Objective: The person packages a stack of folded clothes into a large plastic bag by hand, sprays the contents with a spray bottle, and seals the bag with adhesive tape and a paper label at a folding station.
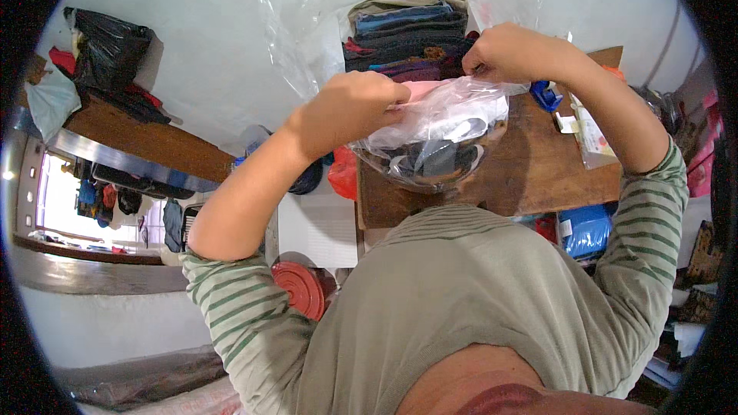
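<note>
Clear plastic point(465, 117) hangs between both gripping hands point(346, 104) point(519, 54).

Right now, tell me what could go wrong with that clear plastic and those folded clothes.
The clear plastic could tear, as it looks thin and both the left hand and right hand grip it. The stack of folded clothes might slump if bumped, since the right hand is close beside it.
</note>
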`<state>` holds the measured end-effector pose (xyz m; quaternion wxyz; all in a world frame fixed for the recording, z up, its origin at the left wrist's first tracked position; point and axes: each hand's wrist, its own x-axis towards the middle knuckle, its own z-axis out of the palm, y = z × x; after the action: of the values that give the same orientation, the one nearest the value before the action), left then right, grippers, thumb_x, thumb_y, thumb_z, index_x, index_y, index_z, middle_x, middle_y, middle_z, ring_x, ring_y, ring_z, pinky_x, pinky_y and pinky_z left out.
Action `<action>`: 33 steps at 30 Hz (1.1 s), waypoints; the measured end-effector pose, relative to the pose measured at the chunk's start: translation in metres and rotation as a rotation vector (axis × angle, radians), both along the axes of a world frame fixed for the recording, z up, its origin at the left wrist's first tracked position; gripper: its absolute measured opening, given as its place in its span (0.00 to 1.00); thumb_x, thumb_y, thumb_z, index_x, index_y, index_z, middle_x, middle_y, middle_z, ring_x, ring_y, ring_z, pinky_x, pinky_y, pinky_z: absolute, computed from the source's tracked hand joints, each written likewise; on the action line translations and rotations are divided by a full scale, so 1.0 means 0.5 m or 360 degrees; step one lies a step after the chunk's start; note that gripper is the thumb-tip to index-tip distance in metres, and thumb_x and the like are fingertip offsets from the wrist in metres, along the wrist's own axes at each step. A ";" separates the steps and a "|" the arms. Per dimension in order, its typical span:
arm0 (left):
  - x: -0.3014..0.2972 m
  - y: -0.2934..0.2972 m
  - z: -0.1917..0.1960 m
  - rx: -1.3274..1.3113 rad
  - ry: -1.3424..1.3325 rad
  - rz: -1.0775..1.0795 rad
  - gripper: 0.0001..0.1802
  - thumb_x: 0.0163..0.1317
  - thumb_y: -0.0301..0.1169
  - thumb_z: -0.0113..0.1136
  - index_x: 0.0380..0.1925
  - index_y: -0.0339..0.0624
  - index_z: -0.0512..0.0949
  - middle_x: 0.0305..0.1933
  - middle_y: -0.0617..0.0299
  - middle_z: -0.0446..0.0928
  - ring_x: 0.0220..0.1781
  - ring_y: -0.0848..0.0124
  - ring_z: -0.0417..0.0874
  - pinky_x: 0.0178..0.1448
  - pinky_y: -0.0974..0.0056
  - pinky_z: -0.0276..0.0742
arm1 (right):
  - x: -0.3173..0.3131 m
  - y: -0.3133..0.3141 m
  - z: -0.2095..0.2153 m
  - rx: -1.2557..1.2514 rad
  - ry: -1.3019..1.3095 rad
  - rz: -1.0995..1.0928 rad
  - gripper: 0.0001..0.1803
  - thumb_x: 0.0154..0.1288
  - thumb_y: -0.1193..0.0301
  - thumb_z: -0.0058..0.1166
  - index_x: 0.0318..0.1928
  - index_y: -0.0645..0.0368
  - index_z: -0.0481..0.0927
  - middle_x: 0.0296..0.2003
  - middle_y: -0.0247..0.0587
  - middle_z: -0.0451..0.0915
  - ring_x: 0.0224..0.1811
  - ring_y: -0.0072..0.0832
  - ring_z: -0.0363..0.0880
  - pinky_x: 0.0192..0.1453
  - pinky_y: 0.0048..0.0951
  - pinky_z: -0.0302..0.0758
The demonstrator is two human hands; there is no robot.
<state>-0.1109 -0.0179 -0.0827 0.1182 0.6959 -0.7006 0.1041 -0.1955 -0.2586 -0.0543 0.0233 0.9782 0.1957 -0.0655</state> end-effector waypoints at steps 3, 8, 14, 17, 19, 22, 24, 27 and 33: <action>0.018 -0.002 -0.025 -0.0144 -0.0139 0.0026 0.07 0.46 0.30 0.59 0.23 0.41 0.73 0.22 0.58 0.73 0.27 0.62 0.77 0.30 0.62 0.74 | 0.008 -0.008 -0.013 0.0131 -0.0095 0.0047 0.07 0.51 0.70 0.54 0.31 0.58 0.78 0.26 0.45 0.78 0.30 0.43 0.76 0.36 0.39 0.72; 0.074 -0.034 -0.067 -0.0274 -0.0431 0.0195 0.06 0.52 0.30 0.56 0.25 0.40 0.72 0.25 0.56 0.73 0.26 0.60 0.77 0.29 0.58 0.73 | 0.043 -0.027 -0.044 0.0075 -0.0248 -0.0042 0.07 0.52 0.68 0.52 0.31 0.56 0.78 0.25 0.44 0.78 0.29 0.43 0.76 0.34 0.39 0.72; 0.117 -0.061 -0.097 -0.0242 -0.0682 0.0212 0.07 0.55 0.32 0.54 0.29 0.40 0.71 0.24 0.55 0.72 0.25 0.61 0.77 0.22 0.59 0.72 | 0.075 -0.052 -0.092 -0.0029 -0.0336 -0.0136 0.08 0.53 0.66 0.52 0.31 0.56 0.78 0.24 0.45 0.78 0.28 0.44 0.76 0.34 0.39 0.72; 0.141 -0.057 -0.073 -0.0384 -0.0522 0.0114 0.08 0.57 0.34 0.52 0.28 0.41 0.72 0.24 0.55 0.72 0.25 0.61 0.77 0.22 0.60 0.72 | 0.079 -0.081 -0.081 0.0291 -0.0270 -0.0097 0.10 0.55 0.64 0.52 0.31 0.57 0.77 0.23 0.43 0.77 0.26 0.40 0.77 0.33 0.38 0.71; 0.169 -0.049 -0.048 -0.0349 -0.0053 0.0429 0.06 0.56 0.32 0.53 0.31 0.43 0.74 0.29 0.58 0.75 0.24 0.65 0.75 0.29 0.64 0.69 | 0.072 -0.096 -0.050 0.0657 -0.0165 -0.0180 0.16 0.60 0.60 0.50 0.29 0.63 0.75 0.20 0.39 0.76 0.23 0.29 0.74 0.30 0.33 0.70; 0.176 -0.019 0.054 0.0289 0.0877 0.0834 0.09 0.58 0.34 0.53 0.35 0.41 0.74 0.26 0.57 0.73 0.24 0.65 0.73 0.31 0.64 0.69 | 0.050 -0.085 0.063 0.0731 0.0331 -0.0737 0.22 0.60 0.55 0.49 0.28 0.66 0.75 0.23 0.39 0.78 0.28 0.28 0.76 0.33 0.30 0.71; 0.159 0.010 0.084 0.0500 0.1220 0.0541 0.10 0.56 0.33 0.54 0.36 0.39 0.74 0.24 0.56 0.72 0.25 0.66 0.73 0.31 0.64 0.69 | 0.035 -0.083 0.083 0.0724 0.0538 -0.0594 0.21 0.59 0.57 0.51 0.29 0.67 0.76 0.24 0.37 0.78 0.29 0.27 0.76 0.34 0.29 0.71; 0.102 0.004 0.108 0.0940 0.1238 0.0075 0.12 0.54 0.34 0.57 0.36 0.40 0.74 0.21 0.58 0.70 0.25 0.68 0.73 0.31 0.65 0.69 | 0.024 -0.060 0.051 0.0860 0.0721 -0.0077 0.17 0.56 0.62 0.54 0.32 0.67 0.77 0.25 0.37 0.78 0.30 0.27 0.76 0.35 0.29 0.72; 0.014 0.005 0.036 0.0841 0.0366 0.0158 0.15 0.49 0.33 0.61 0.36 0.42 0.71 0.30 0.56 0.74 0.37 0.56 0.77 0.36 0.56 0.73 | -0.002 0.007 0.014 0.0605 0.0400 0.0397 0.13 0.47 0.71 0.59 0.36 0.61 0.79 0.34 0.41 0.78 0.35 0.39 0.77 0.38 0.34 0.72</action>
<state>-0.1041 -0.0154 -0.0649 0.0062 0.7433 -0.6505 -0.1560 -0.1963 -0.2550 -0.0474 -0.1776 0.9175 0.3249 -0.1452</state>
